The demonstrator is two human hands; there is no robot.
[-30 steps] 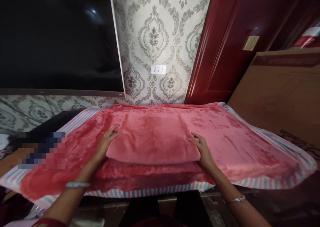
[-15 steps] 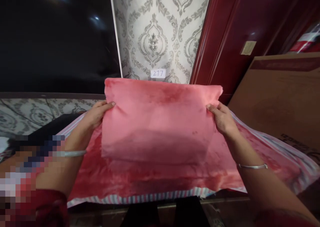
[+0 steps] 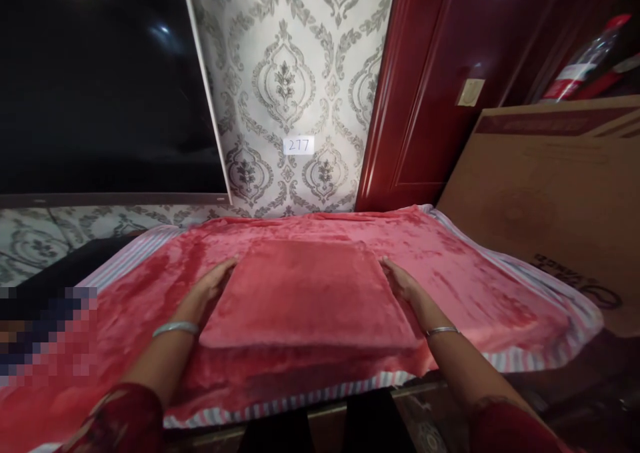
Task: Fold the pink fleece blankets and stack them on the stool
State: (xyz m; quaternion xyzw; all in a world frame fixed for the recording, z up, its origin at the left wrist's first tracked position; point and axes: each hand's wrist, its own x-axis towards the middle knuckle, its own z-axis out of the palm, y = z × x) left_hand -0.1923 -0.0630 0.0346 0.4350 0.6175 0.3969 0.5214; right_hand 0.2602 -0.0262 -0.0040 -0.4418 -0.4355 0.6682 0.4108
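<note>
A left hand and a right hand flank a folded pink blanket lying centrally on a spread pink cover, apparently squaring its left and right edges, though whether either grips is unclear; the next move seemingly calls for even, two-sided pressure.

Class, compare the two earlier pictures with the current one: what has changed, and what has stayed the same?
The folded cloth was lifted up off the blanket, then lowered; it now lies flat there, smoother than at first. The left hand and right hand are at its sides; whether they still grip is unclear. The blanket stayed spread out; the card stayed on the wall.
</note>
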